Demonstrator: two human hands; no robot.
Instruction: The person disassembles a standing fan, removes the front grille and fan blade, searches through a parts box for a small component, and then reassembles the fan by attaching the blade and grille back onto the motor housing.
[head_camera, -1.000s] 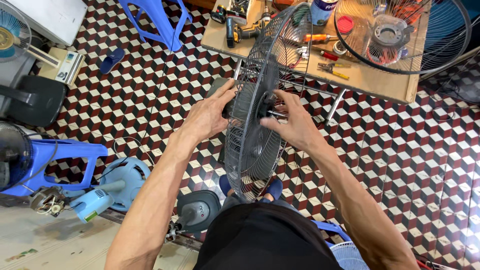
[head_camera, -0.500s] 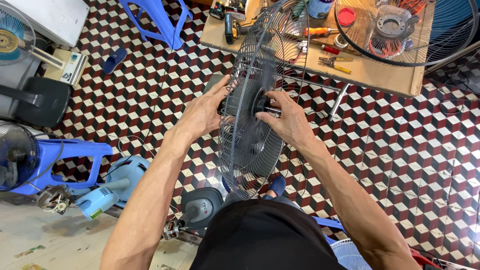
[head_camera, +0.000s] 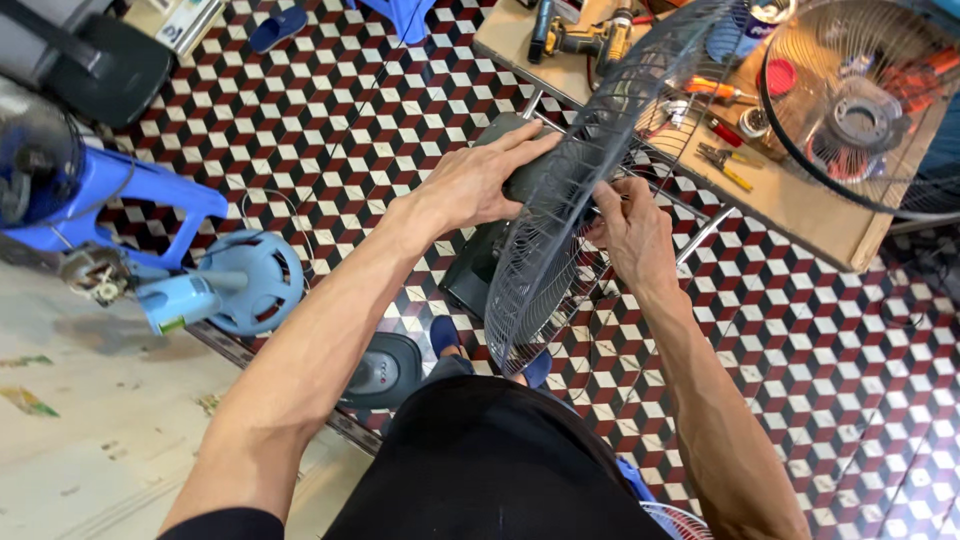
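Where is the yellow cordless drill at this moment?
In the head view, the yellow cordless drill lies at the top centre on the wooden table, just left of the dark wire fan guard that both hands work on.
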